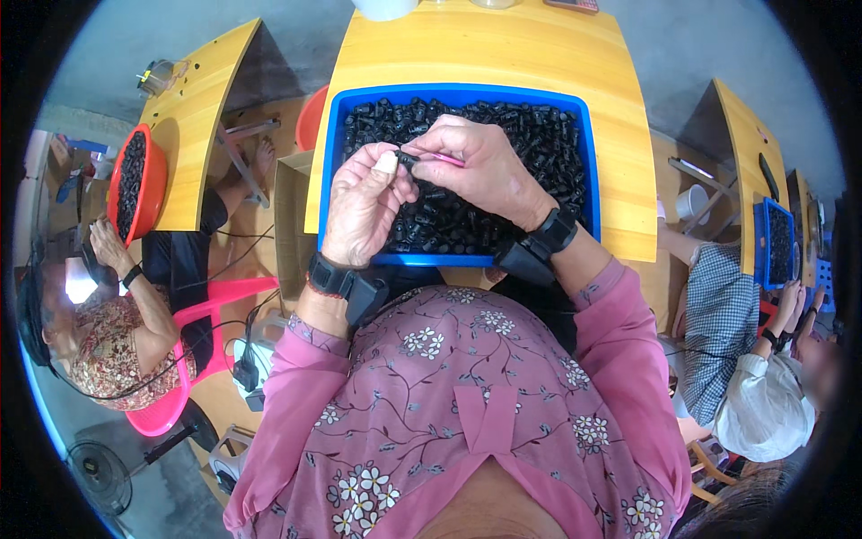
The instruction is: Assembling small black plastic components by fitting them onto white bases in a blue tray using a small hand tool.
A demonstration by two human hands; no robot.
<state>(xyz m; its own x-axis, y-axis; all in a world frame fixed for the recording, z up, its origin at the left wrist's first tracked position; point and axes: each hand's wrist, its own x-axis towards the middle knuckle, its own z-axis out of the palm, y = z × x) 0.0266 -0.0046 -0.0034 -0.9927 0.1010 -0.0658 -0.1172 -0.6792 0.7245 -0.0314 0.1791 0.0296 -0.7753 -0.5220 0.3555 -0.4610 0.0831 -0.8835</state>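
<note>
Blue plastic tray, rectangular and full of small black parts, sits on our yellow table. Above it our left hand pinches a small black piece, while our right hand grips a thin pink tool lying roughly left-right, tip toward the piece.
</note>
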